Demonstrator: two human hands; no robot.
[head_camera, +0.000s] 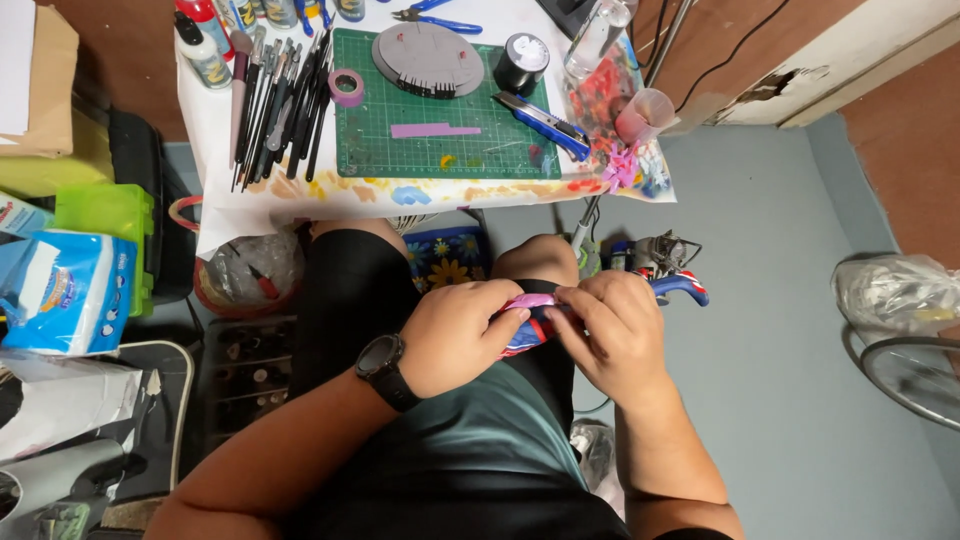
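Note:
My left hand (455, 335), with a black watch on its wrist, and my right hand (615, 330) meet over my lap. Between them they pinch a small pink strip (528, 302) against a blue-and-red handled tool (678, 287), whose handle sticks out to the right of my right hand. Most of the tool and the strip is hidden by my fingers. On the table ahead lies a green cutting mat (440, 135) with a pink strip (435, 130) on it and a grey oval disc (428, 58) at its far edge.
A row of dark brushes and tools (280, 100), a pink tape roll (347, 87), a black tape roll (521, 62), a blue utility knife (545, 120) and a pink cup (645, 112) sit on the table. A tissue pack (65, 295) lies left; a plastic bag (895, 292) lies right on the grey floor.

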